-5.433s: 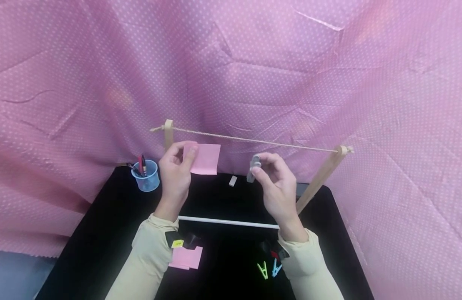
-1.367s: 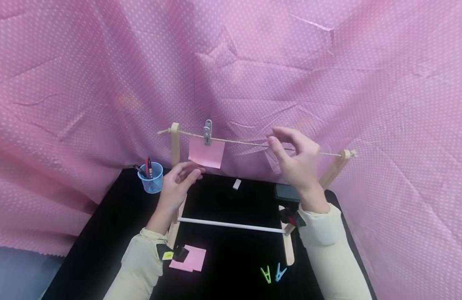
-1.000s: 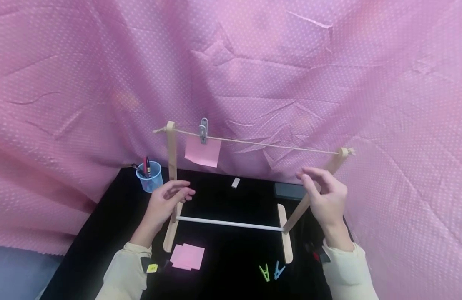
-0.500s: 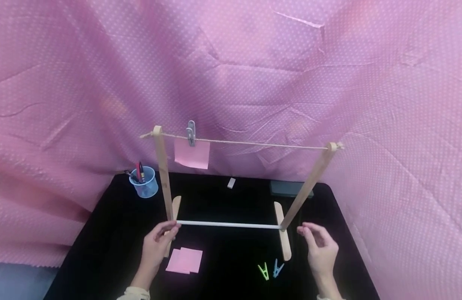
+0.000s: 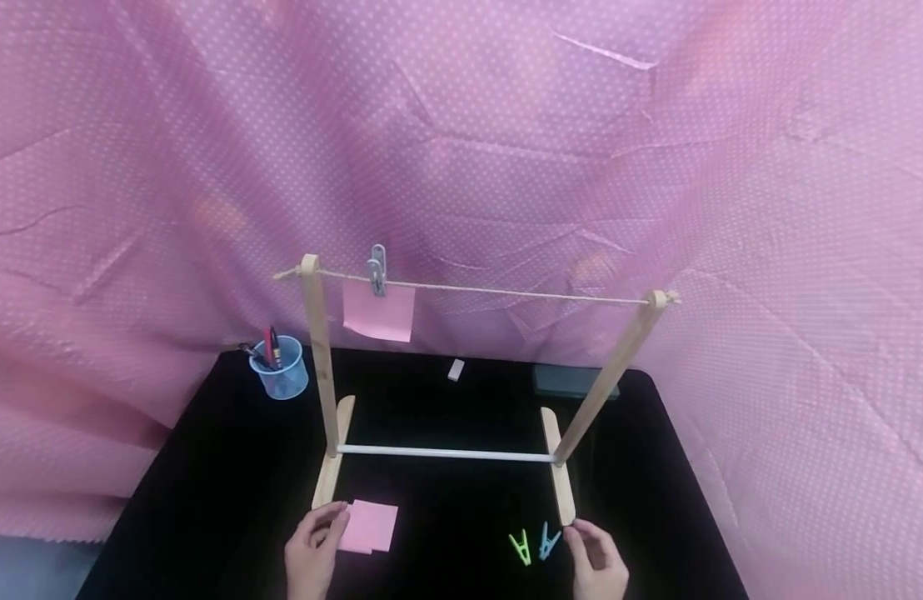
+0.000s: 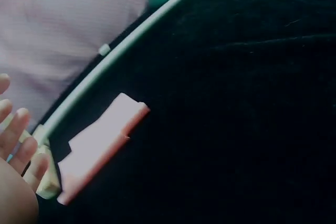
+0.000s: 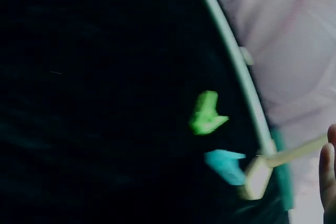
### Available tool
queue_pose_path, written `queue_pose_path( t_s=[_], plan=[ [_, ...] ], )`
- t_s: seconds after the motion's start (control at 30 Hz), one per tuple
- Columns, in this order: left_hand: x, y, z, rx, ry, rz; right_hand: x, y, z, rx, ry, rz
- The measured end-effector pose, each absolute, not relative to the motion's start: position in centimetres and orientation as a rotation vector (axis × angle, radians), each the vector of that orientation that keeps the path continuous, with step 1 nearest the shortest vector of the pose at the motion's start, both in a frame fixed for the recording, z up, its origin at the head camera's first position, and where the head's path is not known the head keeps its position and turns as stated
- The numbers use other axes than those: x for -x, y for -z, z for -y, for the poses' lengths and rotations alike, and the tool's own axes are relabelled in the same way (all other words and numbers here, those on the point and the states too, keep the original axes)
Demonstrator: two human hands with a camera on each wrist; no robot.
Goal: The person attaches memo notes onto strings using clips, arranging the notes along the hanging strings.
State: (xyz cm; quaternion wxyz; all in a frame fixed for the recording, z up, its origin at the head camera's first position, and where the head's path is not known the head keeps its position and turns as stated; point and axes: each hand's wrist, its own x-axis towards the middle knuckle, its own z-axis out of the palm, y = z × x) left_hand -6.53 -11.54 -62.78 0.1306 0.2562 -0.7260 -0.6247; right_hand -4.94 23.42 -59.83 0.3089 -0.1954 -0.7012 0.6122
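Note:
My left hand [image 5: 311, 550] hovers by the left foot of a wooden stand and the pink sticky notes [image 5: 375, 525], its fingers loosely bent and holding nothing. In the left wrist view a gap shows between those fingers and the sticky notes [image 6: 97, 148]. My right hand [image 5: 598, 562], also holding nothing, is at the front end of the stand's right foot [image 5: 559, 483]. Just left of it lie a blue clothespin [image 5: 547, 543] and a green clothespin [image 5: 520, 548]. On the stand's string [image 5: 506, 292], a grey clothespin [image 5: 377, 271] holds up one pink sticky note [image 5: 379, 315].
Two wooden posts and a white crossbar [image 5: 446, 453] make up the stand. Behind it are a blue mesh cup [image 5: 283, 382] of pens, a small white block [image 5: 456, 370] and a dark green box [image 5: 574, 382]. Pink dotted cloth [image 5: 461, 150] hangs round the black table.
Earlier my left hand held the sticky note and my right the grey clothespin; both now hang from the string. Since then both hands have come down toward the table's front.

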Motion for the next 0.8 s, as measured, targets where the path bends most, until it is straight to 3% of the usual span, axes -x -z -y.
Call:
queue_pose_path(
  t_s=[0.33, 0.8],
  plan=[
    [5.9, 65.7, 10.9, -0.708, 1.629, 2.175, 4.7, 65.2, -23.6, 0.71, -1.346, 1.921],
    [6.6, 66.4, 10.4, -0.749, 1.443, 2.259, 5.4, 67.3, -23.9, 0.876, -1.245, 2.064]
  ],
)
